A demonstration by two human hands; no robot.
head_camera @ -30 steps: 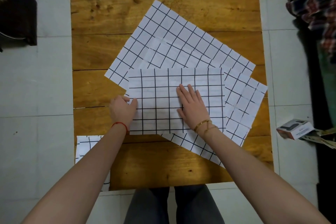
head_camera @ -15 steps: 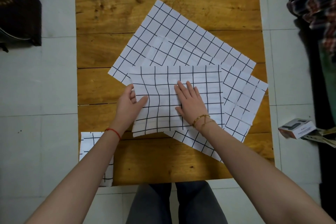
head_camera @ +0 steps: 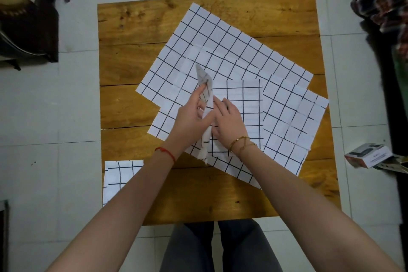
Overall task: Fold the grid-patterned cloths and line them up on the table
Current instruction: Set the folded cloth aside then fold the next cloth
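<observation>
Mid-table, top cloth (head_camera: pixel 242 104) half folded: left hand (head_camera: pixel 189 117) pinches raised left flap, swinging it rightward; right hand (head_camera: pixel 229 123) flat, fingers straight, pins right half. Two unfolded cloths (head_camera: pixel 220 51) lie beneath, askew. Folded cloth (head_camera: pixel 119 179) at near left table (head_camera: pixel 132 20) corner. Risk: flap lands crooked, edges mismatch; dragging could shift sheets underneath.

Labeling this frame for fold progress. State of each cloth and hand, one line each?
Top cloth: mid-fold, left half lifted on edge, right half flat.
Left hand: grips the lifted flap.
Right hand: flat, pressing the top cloth down.
Spread cloths: unfolded, overlapping, askew under the top cloth.
Folded cloth: flat at the table's near left corner.
Table: partly covered.
</observation>
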